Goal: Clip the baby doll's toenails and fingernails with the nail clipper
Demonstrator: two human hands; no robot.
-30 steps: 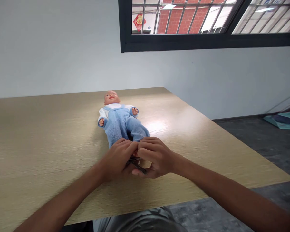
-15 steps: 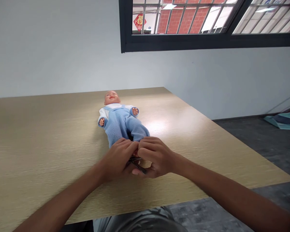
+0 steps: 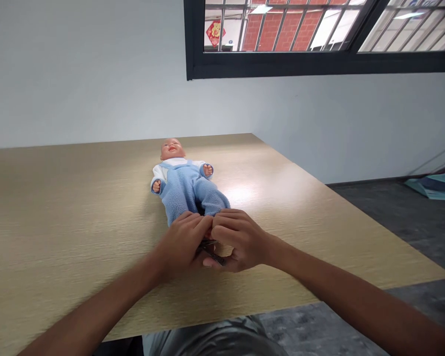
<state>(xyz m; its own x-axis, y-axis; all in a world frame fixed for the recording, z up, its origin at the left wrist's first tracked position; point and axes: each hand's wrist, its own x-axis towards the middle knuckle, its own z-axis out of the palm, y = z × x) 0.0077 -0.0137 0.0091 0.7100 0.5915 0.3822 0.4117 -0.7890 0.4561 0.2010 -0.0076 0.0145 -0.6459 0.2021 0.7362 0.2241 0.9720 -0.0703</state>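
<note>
A baby doll (image 3: 183, 183) in blue fleece overalls and a white top lies on its back, its head away from me and its feet towards me. My left hand (image 3: 183, 240) is closed around one of the doll's feet, which my fingers mostly hide. Pressed up beside it, my right hand (image 3: 239, 240) grips a nail clipper (image 3: 217, 257), with the thumb below the dark metal lever. The clipper's jaws are close to the toes, but I cannot tell whether they touch them.
The doll lies on a light wood table (image 3: 77, 212), its front edge near my lap and its right edge running back to the wall (image 3: 96, 74). A dark-framed barred window (image 3: 282, 64) is above. Light-blue items (image 3: 435, 186) lie on the grey floor at the right.
The lever of the nail clipper sits slightly higher, closer to the body of the clipper. Both hands and the doll stay almost where they were.
</note>
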